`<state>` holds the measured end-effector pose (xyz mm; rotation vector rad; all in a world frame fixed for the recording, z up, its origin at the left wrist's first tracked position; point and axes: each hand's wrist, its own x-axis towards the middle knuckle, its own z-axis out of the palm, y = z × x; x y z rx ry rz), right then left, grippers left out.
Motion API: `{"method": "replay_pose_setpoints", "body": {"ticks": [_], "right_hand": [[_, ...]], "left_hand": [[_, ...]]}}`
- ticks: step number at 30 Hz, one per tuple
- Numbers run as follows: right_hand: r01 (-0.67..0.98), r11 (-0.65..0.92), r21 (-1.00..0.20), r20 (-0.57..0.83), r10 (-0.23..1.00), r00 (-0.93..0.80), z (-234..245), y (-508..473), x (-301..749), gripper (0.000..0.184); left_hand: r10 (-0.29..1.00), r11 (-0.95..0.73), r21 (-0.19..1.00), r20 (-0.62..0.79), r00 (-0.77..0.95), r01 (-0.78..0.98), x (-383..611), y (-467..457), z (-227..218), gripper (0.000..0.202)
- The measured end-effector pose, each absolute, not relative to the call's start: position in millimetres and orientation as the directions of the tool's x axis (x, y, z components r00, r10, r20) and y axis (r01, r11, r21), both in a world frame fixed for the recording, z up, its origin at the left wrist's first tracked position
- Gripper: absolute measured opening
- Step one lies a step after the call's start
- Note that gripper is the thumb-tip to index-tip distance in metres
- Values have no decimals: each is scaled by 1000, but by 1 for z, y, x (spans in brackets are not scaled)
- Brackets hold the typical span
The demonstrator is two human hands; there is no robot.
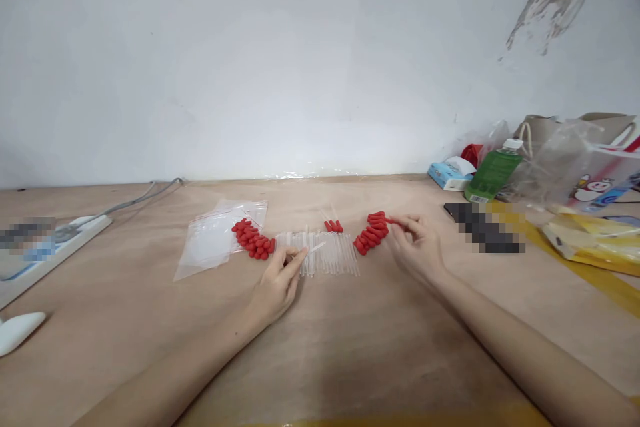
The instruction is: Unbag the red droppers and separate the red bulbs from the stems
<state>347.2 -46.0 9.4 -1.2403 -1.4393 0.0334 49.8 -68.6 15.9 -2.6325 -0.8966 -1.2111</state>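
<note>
My left hand [280,283] pinches a thin clear dropper tube [318,248] between thumb and fingers, just above a row of similar clear tubes [335,257] on the table. My right hand [417,247] has its fingertips closed on a small red rubber bulb [393,220], beside the right-hand pile of red bulbs [371,233]. Another pile of red bulbs [253,240] lies left of the tubes, partly over clear plastic bags [205,243]. Behind the row, several red bulbs [333,225] lie with thin clear tubes pointing away from them.
On the left are a power strip [75,233] with a grey cable [135,201] and a white object [23,330]. To the right stand a green bottle [495,173], a tissue pack [450,175] and plastic bags [565,160]. A blurred dark object [483,230] and yellow packet [595,240] lie nearer.
</note>
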Motion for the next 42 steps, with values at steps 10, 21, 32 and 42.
{"method": "replay_pose_setpoints", "body": {"ticks": [10, 21, 32, 42], "right_hand": [[395, 237, -888, 333, 923, 194, 32, 5, 366, 32], [720, 362, -592, 492, 870, -33, 24, -4, 368, 23], [752, 241, -613, 509, 849, 142, 38, -6, 355, 21], [990, 63, -128, 211, 977, -35, 67, 1, 253, 26]], "left_hand": [[501, -780, 14, 613, 611, 625, 114, -45, 21, 18], [578, -777, 93, 496, 648, 622, 130, -56, 10, 17], [462, -752, -34, 684, 564, 658, 57, -44, 29, 16], [394, -875, 54, 657, 643, 481, 20, -54, 14, 16]]}}
